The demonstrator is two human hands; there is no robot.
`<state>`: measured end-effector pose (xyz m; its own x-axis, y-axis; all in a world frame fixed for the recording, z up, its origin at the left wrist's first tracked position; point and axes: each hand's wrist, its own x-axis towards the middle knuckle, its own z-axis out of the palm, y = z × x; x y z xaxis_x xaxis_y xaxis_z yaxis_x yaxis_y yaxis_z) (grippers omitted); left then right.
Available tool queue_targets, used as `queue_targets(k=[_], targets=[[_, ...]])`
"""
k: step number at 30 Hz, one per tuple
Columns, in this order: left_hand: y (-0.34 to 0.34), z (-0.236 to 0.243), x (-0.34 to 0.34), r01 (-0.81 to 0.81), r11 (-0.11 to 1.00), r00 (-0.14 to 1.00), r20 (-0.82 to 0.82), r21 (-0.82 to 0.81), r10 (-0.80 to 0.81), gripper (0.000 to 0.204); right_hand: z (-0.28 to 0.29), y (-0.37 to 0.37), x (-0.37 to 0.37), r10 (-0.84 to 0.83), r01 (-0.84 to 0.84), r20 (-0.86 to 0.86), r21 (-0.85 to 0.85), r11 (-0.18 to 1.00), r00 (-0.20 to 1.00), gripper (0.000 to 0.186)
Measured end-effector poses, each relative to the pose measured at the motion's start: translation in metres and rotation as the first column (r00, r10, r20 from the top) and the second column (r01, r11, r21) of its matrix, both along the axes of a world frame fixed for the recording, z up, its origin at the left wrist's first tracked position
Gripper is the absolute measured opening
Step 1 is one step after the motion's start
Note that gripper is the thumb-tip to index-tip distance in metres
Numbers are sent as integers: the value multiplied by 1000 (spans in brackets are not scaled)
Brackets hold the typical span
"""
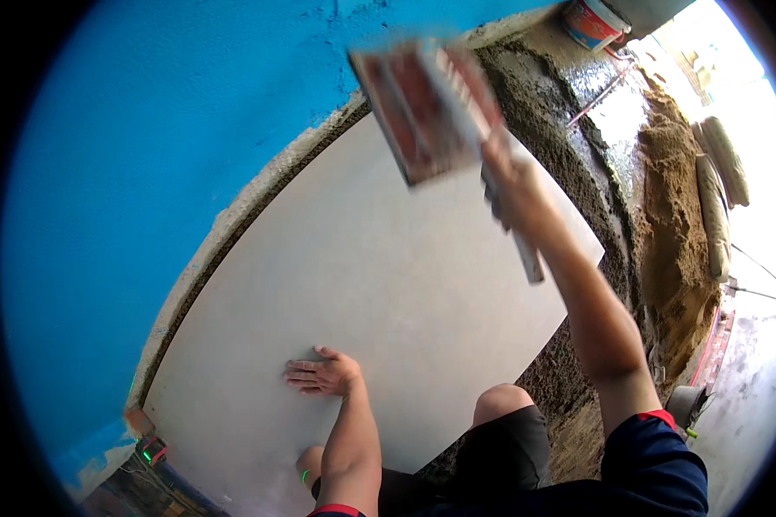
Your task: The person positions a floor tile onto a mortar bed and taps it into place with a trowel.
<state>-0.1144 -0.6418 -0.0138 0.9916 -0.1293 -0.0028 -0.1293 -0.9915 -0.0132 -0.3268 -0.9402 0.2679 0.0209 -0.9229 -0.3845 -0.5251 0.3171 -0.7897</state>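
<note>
A large pale floor tile (pixel 379 284) spreads out beneath me, its far side along the foot of a blue wall. My left hand (pixel 323 374) lies flat on the tile, palm down, with its fingers a little apart. Over the tile's far right part, my right hand (pixel 513 181) is closed round the handle of a flat-headed tile mallet (pixel 427 112). The broad rectangular head is reddish with a pale bar across it, and it is blurred by motion. It looks raised above the tile's far end; whether it touches anything I cannot tell.
The blue wall (pixel 172 138) rises on the left, with a rough gap along its foot. Dark wet mortar (pixel 569 155) borders the tile, and a sand heap (pixel 677 189) lies beyond. A bucket (pixel 595 24), filled sacks (pixel 716 198) and a small green-lit device (pixel 153 451) stand around.
</note>
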Motion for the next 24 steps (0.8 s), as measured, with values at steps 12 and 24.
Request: queue_targets(k=[12, 24], targets=[[-4, 3, 2, 7, 1000, 1000, -29, -4, -7, 79, -140, 61, -16, 163, -83, -261, 294, 952, 951, 67], [-1, -4, -1, -10, 999, 999, -32, -50, 8, 78, -19, 21, -70, -58, 118, 116, -612, 782, 992, 55]])
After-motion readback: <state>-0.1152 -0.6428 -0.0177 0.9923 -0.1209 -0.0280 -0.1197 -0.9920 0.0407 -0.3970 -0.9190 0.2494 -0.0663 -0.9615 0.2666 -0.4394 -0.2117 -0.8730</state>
